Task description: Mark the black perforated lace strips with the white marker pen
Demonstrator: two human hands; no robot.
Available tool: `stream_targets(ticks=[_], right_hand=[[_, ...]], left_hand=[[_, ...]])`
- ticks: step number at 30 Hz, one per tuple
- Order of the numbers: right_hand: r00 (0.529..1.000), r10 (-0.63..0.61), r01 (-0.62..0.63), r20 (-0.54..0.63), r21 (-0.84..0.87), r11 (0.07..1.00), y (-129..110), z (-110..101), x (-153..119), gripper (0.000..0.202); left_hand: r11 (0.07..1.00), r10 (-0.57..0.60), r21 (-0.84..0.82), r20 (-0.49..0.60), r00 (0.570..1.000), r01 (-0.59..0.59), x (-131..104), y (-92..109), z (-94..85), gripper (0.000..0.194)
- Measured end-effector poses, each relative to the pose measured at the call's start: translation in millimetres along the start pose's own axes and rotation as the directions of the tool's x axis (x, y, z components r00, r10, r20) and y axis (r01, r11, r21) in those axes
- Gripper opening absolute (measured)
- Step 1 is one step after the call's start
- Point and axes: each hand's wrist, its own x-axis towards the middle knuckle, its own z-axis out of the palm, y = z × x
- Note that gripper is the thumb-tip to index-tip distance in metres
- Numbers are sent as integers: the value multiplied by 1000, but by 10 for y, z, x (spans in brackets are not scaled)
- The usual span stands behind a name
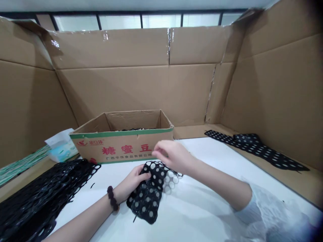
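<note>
White table (196, 208), 2 hands, dotted black piece (148, 198)

Through my camera I see two bare hands, the left hand (137, 179) and the right hand (171, 154), with slim fingers. Around the left wrist I find a dark band (111, 198), brown to almost black, thick and bumpy like a hair tie. At the right elbow begins a pale sleeve (270, 208), whitish with light blue, thin and wrinkled. Its far part becomes blurred for me, so I cannot tell the fabric.
</note>
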Motion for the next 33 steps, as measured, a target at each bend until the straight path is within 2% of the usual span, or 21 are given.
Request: stream_targets(ticks=[3, 8, 13, 17, 21, 24, 29, 33], right_hand=[[985, -17, 25, 170, -50, 998, -8, 209, -155, 39], [958, -13, 43, 287, -96, 994, 43, 375, -196, 44], [948, 72, -30, 309, -136, 990, 50, 358, -191, 41], [936, 120, -75, 331, -146, 986, 85, 410, -214, 32], [919, 44, -4, 391, -103, 995, 127, 446, -239, 28], [905, -19, 50, 426, -61, 997, 109, 411, -234, 30], [882, -11, 42, 471, -56, 998, 12, 375, -230, 28], [892, 0, 21, 453, -40, 999, -16, 404, -277, 26]], left_hand=[[999, 26, 26, -19, 999, -25, -5, 22, 4, 30], [984, 76, 163, -6, 997, -74, -15, 80, 32, 38], [973, 72, 225, -74, 995, -54, 2, 58, 42, 37], [988, 46, 153, -80, 996, -34, 8, 29, 38, 34], [998, -57, 33, -9, 998, 58, 3, 14, 24, 30], [997, -81, -14, 19, 997, 82, -3, 11, 10, 27], [994, -102, -35, 28, 994, 103, -16, 15, -4, 21], [996, -80, -40, 34, 996, 81, -20, 19, -8, 20]])
